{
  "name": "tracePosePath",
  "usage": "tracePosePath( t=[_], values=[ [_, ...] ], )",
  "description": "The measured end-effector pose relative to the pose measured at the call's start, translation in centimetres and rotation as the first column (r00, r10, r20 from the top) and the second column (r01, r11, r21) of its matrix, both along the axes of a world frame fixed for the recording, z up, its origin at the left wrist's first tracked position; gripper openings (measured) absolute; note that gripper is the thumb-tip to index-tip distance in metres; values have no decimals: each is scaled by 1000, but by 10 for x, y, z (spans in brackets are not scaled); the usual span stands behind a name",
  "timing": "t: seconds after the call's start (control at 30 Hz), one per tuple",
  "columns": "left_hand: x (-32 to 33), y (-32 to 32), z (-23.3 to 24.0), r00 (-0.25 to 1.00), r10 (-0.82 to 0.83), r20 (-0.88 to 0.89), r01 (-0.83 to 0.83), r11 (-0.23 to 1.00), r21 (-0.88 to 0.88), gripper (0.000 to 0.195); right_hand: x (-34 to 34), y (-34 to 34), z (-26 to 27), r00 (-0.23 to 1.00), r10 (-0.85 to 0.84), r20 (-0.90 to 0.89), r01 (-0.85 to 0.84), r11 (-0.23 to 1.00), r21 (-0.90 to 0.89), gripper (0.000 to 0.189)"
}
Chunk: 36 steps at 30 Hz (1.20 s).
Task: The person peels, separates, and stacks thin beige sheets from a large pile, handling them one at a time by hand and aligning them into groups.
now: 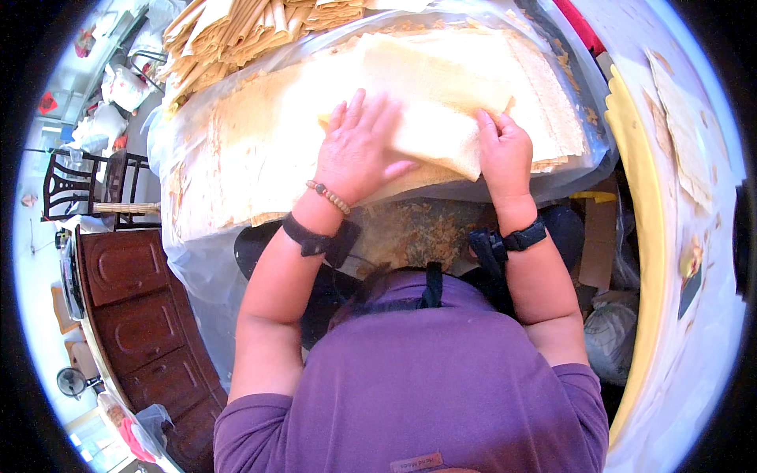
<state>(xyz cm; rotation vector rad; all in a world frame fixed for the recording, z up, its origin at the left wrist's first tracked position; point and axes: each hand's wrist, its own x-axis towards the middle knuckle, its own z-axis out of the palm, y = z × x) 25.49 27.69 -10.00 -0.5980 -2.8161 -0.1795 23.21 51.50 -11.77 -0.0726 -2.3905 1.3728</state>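
A thin, pale-yellow sheet (437, 127) with a woven-looking texture lies folded over in front of me. Its right edge is pinched between the thumb and fingers of my right hand (507, 148), and a corner sticks up there. Spread flat at the sheet's left side is my left hand (361, 139), its fingers apart and slightly blurred. Beneath both hands is a broad stack of similar sheets (236, 154) with ragged, layered edges. Strong light washes out the stack's middle, so the folded sheet's left border is hard to make out.
Folded yellow bundles (236, 29) are piled beyond the stack. Clear plastic sheeting (204, 295) drapes the work surface. A brown panelled cabinet (139, 295) and dark wooden chair (71, 183) stand left. Another surface (668, 284) with a yellow scalloped edge (630, 177) runs along the right.
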Motion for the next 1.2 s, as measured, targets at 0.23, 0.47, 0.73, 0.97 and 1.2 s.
tracePosePath(
  t=[0.23, 0.47, 0.73, 0.97, 1.2],
  values=[
    [3, -6, -12, 1000, 17, 16, -15, 994, -108, 82, -7, 3, 7, 997, -67, 35, 62, 990, 126, 33],
    [7, -4, 0, 999, 50, 11, -49, 992, -117, 86, 63, -43, 58, 791, 588, -169, -336, 648, 684, 56],
    [17, -38, -2, 993, 91, 81, -78, 985, -151, 95, 69, -35, -2, 858, 510, 53, -373, 549, 748, 69],
    [1, -25, -4, 985, -112, 134, 121, 991, -62, 82, 59, -20, 5, 822, 564, 78, -424, 515, 745, 66],
    [-29, -37, 3, 985, -158, 68, 162, 984, -68, 55, 32, 19, 18, 800, 599, -36, -463, 655, 597, 45]
  ],
)
